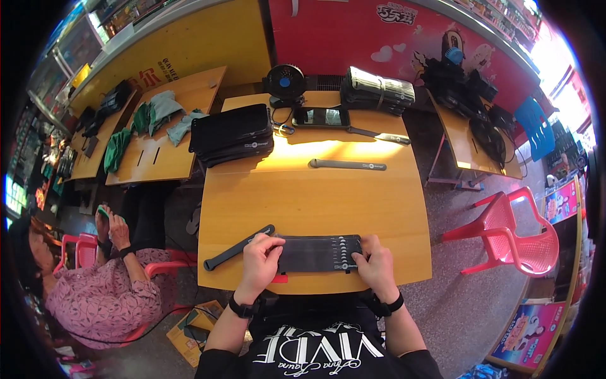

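Note:
A flat dark grey rectangular piece (309, 254) with white printed marks near its right end lies at the table's near edge. My left hand (260, 260) is closed at its left end, fingertips pinched together. At the right end my right hand (376, 260) grips the edge, thumb on top and fingers behind. Left of my left hand a dark grey strap (233, 251) with rounded ends lies aslant, its upper end close to my fingers. A small red piece (278, 278) shows below the flat piece, beside my left hand.
Farther back lie a strap (348, 165), another strap (379, 136), a phone (320, 117), scissors (285, 129), a black stack (230, 131), a banded bundle (379, 90) and a small fan (286, 83). A co-worker (113, 290) sits at left; a pink chair (511, 230) stands at right.

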Demonstrator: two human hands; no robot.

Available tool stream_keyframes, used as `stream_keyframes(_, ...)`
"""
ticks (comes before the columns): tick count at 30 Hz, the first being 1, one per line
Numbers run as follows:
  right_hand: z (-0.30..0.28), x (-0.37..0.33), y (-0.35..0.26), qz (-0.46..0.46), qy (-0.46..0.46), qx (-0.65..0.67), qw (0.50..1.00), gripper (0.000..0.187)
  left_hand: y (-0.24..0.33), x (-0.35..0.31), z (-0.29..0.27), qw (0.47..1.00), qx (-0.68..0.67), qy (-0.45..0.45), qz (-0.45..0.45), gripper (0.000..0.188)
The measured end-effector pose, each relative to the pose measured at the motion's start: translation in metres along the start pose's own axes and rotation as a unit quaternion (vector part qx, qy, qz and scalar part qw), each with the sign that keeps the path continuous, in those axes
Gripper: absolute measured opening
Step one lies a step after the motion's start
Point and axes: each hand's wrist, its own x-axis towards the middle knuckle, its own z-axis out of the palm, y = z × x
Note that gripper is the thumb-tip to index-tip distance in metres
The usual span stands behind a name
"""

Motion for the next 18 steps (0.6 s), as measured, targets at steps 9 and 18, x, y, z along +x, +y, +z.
stream_keyframes(9,0.0005,-0.001,-0.0021,0.011,-0.008,-0.002,1.0,0.03,-0.0012,0.0017,-0.0025,0.999,-0.009,-0.025,-0.033,0.018)
stream_keyframes(18,-0.0043,0.0009,-0.0058,0.024,-0.018,-0.007,1.0,0.03,-0.0028,-0.0001,-0.0015,1.0,0.012,-0.021,-0.016,0.018)
